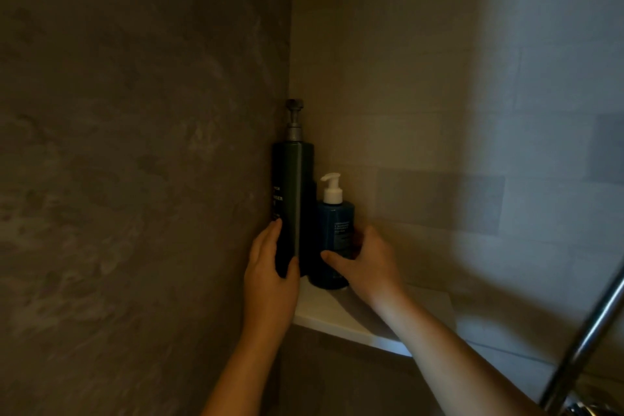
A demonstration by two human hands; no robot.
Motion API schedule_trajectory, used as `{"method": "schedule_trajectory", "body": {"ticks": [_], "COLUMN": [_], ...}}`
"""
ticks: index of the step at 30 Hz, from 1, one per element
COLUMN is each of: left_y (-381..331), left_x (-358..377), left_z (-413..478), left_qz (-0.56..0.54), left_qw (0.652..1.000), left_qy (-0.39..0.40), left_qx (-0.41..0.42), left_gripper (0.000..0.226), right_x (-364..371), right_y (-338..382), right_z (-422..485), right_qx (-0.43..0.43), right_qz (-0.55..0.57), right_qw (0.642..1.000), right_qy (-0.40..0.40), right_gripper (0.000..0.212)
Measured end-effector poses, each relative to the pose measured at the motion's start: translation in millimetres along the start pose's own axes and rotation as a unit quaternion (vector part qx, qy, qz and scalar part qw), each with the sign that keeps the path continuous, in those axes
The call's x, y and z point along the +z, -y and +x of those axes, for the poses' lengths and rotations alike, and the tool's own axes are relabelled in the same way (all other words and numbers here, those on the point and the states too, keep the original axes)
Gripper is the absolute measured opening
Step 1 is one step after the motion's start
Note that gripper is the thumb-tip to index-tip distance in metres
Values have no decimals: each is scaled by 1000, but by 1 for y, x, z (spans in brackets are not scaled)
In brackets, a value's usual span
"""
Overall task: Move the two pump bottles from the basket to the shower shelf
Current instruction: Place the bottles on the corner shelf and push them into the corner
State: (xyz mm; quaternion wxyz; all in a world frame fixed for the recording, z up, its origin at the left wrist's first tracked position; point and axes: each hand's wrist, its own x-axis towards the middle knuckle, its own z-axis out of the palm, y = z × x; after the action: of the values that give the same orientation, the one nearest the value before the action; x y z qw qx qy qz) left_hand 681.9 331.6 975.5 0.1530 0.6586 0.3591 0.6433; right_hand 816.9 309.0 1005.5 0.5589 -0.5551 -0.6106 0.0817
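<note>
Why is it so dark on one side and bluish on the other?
In the head view, the left wall and the tall dark bottle sit in dim shadow, so its label is hard to read; pale bluish light falls on the tiled wall at right; the metal pole looks blurred.

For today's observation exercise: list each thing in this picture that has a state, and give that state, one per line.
tall dark green pump bottle: upright in the corner, gripped low
left hand: closed on it
small blue pump bottle: upright on the shelf
right hand: wrapped round it
white corner shelf: bearing the blue bottle
</note>
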Motion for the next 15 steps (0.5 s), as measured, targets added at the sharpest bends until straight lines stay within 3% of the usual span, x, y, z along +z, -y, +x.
{"method": "schedule_trajectory", "body": {"ticks": [10,15], "left_y": [2,0], "left_x": [-1,1], "left_z": [2,3], "left_qz": [16,54], "left_qw": [1000,998], "left_qy": [25,4], "left_qx": [9,16], "left_gripper": [64,65], "right_x": [-9,-14], "right_y": [-1,0], "right_z": [7,3], "right_qx": [30,26], "right_qz": [23,25], "right_qw": [997,998], "right_qy": [63,55], "right_gripper": [51,45]}}
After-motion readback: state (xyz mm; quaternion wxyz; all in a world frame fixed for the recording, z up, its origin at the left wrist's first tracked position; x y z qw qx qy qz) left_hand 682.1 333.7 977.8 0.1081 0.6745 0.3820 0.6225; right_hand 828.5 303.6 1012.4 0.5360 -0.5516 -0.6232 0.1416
